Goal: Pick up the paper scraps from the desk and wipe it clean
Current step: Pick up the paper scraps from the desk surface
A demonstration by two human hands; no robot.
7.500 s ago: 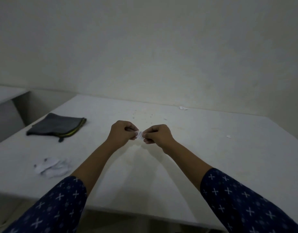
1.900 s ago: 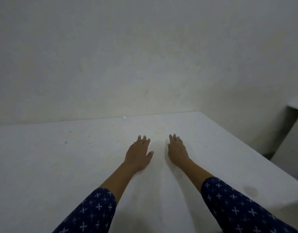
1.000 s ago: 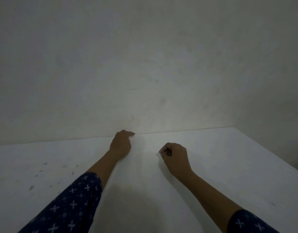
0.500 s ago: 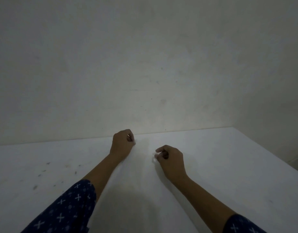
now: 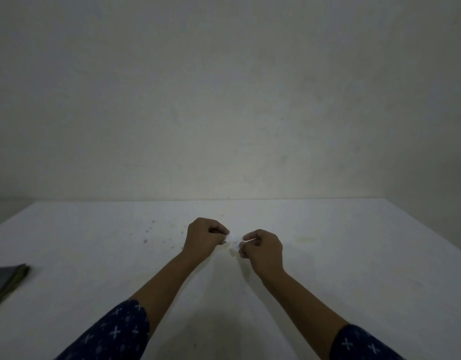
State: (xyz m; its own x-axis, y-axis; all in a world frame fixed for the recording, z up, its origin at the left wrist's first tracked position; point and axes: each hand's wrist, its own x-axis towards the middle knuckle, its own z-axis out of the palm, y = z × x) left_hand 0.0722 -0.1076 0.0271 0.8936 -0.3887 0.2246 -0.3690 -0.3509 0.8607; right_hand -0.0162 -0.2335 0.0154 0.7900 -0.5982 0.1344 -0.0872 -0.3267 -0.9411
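Observation:
Both my hands hover over the middle of the white desk [image 5: 354, 268]. My left hand [image 5: 204, 236] is curled, its fingertips pinching a small white paper scrap [image 5: 234, 239]. My right hand [image 5: 262, 246] is curled too and touches the same scrap from the right side. The scrap is mostly hidden between the fingers. Small dark specks [image 5: 149, 236] dot the desk surface left of my left hand. A faint yellowish stain [image 5: 306, 239] lies right of my right hand.
A dark grey cloth [image 5: 6, 280] with a yellow-green edge lies at the desk's left border. A plain wall [image 5: 224, 113] rises directly behind the desk. The desk's right edge runs diagonally at the far right.
My view has swung left, bringing the cloth into sight. Both hands drew back from the wall and came together, now pinching a white scrap between them.

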